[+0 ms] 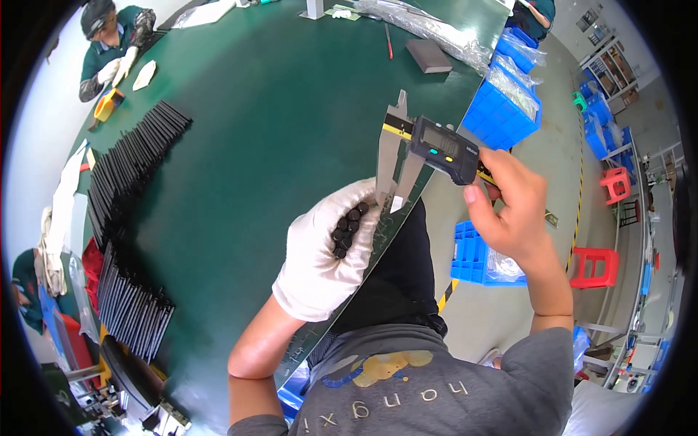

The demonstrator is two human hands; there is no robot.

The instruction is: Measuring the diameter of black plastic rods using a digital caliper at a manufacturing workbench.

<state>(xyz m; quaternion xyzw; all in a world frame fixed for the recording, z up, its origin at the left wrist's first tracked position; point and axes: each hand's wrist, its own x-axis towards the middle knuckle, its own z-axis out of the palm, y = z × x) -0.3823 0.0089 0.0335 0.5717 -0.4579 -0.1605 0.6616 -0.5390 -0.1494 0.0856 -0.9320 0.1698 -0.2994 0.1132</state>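
Clear plastic in crate beyond caliper

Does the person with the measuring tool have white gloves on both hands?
No, only the left hand wears a white glove, while the right hand, gripping the caliper, is bare.

The gloved left hand is curled closed over the near edge of the tabletop, its bare forearm slanting up from the elbow. The bare right hand pinches beyond that edge, forearm raised, elbow bent.
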